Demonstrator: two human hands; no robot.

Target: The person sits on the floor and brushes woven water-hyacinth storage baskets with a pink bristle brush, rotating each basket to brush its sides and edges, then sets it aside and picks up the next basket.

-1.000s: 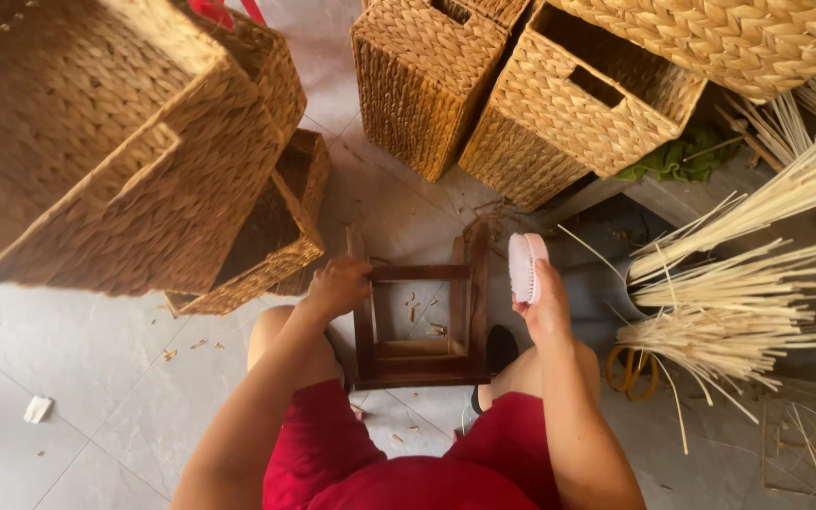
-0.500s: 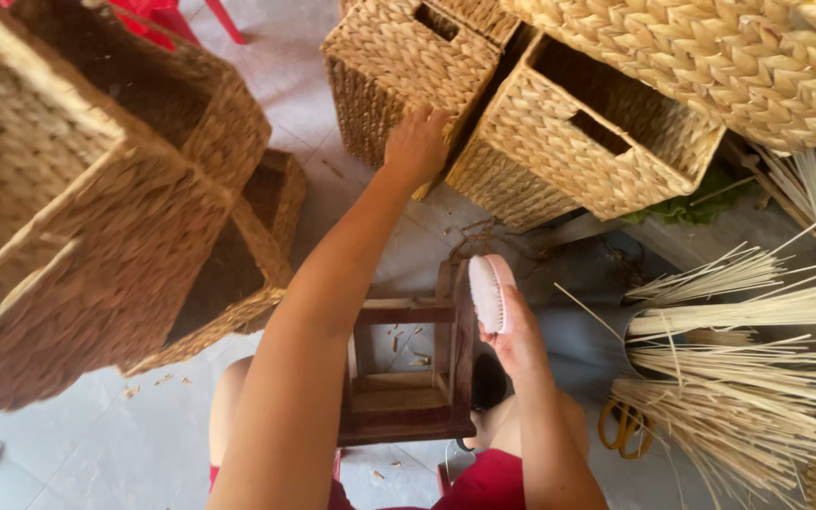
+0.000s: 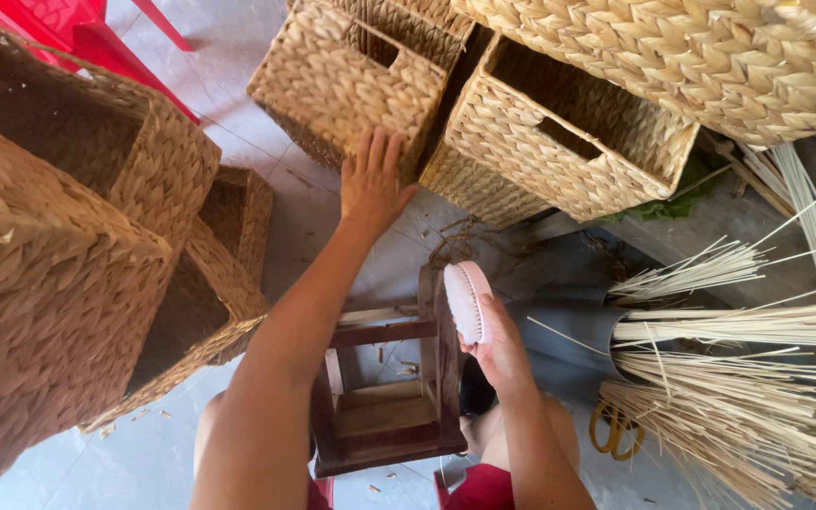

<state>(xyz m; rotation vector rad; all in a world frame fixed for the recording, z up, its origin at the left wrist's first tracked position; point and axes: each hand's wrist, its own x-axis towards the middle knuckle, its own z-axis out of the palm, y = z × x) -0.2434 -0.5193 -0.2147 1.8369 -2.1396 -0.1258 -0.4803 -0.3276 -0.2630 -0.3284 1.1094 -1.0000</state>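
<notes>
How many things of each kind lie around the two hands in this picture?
Woven baskets: 7, one under the left hand
Brush in the right hand: 1
Wooden stool: 1
Red plastic chair: 1
Yellow-handled scissors: 1
Total: 11, loose reed stalks not counted.

Pale tiled floor (image 3: 238,57), a bit dusty with little straw scraps scattered around. Red plastic chair (image 3: 59,33) sits in the top left corner. Dark wooden stool frame (image 3: 384,397) in the middle. Bright daylight, soft shadows everywhere.
</notes>
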